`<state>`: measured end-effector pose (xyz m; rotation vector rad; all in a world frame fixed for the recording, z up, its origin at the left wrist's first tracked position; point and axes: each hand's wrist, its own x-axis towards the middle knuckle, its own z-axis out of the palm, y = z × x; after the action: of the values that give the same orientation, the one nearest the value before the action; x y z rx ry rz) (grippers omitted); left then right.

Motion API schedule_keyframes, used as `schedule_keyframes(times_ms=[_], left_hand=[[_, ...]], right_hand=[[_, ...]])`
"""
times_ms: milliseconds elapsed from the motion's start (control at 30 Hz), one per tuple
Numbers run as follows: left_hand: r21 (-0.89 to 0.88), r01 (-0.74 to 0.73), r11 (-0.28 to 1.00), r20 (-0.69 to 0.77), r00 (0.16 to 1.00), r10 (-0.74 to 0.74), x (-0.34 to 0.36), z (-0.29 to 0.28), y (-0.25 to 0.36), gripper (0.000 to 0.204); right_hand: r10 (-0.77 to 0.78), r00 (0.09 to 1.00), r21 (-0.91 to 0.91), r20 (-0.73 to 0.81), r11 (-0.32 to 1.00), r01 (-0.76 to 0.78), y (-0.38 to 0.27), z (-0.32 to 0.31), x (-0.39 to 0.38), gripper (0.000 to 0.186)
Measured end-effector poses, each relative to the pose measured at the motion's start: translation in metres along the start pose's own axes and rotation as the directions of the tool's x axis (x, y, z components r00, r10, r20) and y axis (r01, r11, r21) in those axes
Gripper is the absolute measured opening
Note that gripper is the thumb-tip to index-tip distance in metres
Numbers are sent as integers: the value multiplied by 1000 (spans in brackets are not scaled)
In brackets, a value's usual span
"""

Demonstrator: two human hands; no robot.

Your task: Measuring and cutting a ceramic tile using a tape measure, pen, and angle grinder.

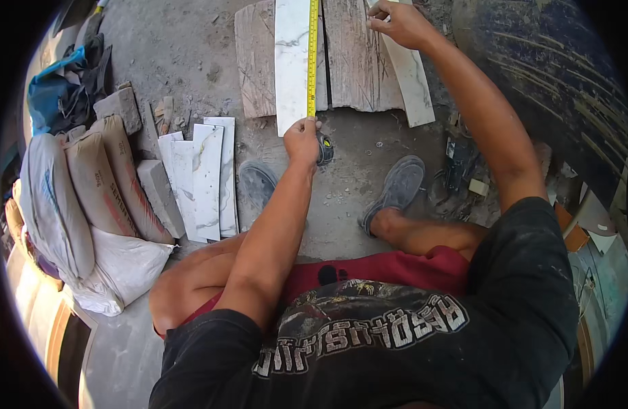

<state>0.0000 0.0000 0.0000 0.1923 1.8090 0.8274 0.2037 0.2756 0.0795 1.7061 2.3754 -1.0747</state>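
My left hand is closed on a tape measure, at the near end of its yellow blade. The dark tape case shows beside that hand, partly hidden. The blade runs away from me along the right side of a white marbled tile strip, which lies on a rough wooden board. My right hand is at the far right, over a second marbled strip lying aslant on the board's right part. Its fingers are curled together; anything between them is too small to make out.
Several cut tile strips lean at the left beside grey blocks. Filled sacks and a blue plastic bag stand farther left. My sandalled feet flank the near ground. A dark scratched sheet fills the far right.
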Motion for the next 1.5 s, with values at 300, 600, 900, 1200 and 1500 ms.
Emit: schedule_keyframes(times_ms=[300, 600, 900, 1200, 1500], left_hand=[[-29, -19, 999, 10, 1000, 20, -6, 7, 2, 25], [-126, 41, 991, 71, 997, -32, -1, -4, 2, 23], [-156, 45, 987, 118, 993, -26, 1, -6, 1, 24], [-119, 16, 993, 42, 999, -11, -9, 3, 8, 23], [-77, 3, 997, 53, 999, 1, -3, -3, 2, 24]], right_hand=[[-71, 997, -106, -1, 992, 70, 38, 3, -19, 37], [-75, 996, 120, 43, 990, 69, 78, -31, -148, 29], [742, 667, 333, -69, 647, -686, 217, 9, -286, 29], [868, 483, -159, -114, 464, -871, 265, 98, -353, 62], [839, 543, -380, -26, 494, -782, 295, 127, -344, 58]])
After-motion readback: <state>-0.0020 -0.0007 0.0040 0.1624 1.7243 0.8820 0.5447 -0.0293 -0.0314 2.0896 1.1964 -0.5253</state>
